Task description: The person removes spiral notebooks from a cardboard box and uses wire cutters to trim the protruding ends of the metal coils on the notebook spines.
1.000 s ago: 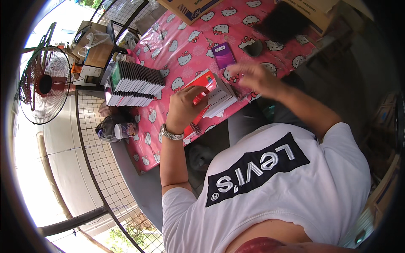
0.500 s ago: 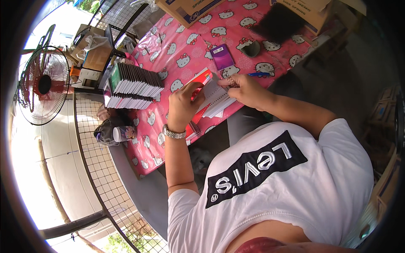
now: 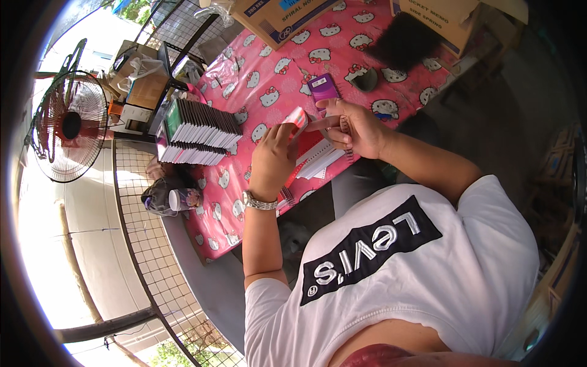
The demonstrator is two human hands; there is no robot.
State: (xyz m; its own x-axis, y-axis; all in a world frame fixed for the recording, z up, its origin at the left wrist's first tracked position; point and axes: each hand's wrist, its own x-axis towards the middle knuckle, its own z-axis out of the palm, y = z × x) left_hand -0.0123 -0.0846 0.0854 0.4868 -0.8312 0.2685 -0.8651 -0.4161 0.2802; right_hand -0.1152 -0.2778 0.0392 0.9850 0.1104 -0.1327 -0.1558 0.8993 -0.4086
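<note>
My left hand (image 3: 273, 160), with a metal watch at the wrist, pinches a small red-and-white notebook cover (image 3: 298, 117) raised above the table. Beside it, my right hand (image 3: 362, 129) has a thin wire coil (image 3: 345, 124) at its fingers, with one finger reaching toward the cover. Under both hands lie white punched sheets (image 3: 319, 160) with a row of holes along one edge and red covers beside them. My fingers partly hide these sheets. A purple spiral notebook (image 3: 322, 87) lies just beyond my right hand.
Stacked spiral notebooks (image 3: 199, 131) stand at the table's left. Beyond my hands are a dark green rounded piece (image 3: 365, 80), a black mesh-like heap (image 3: 403, 38) and cardboard boxes (image 3: 281, 21). A fan (image 3: 71, 125) stands far left; a white-lidded jar (image 3: 183, 199) sits at the left edge.
My left hand has lifted the red-and-white cover off the sheets. My right hand has turned and spread its fingers, with the coil still at them. The view has shifted slightly.
</note>
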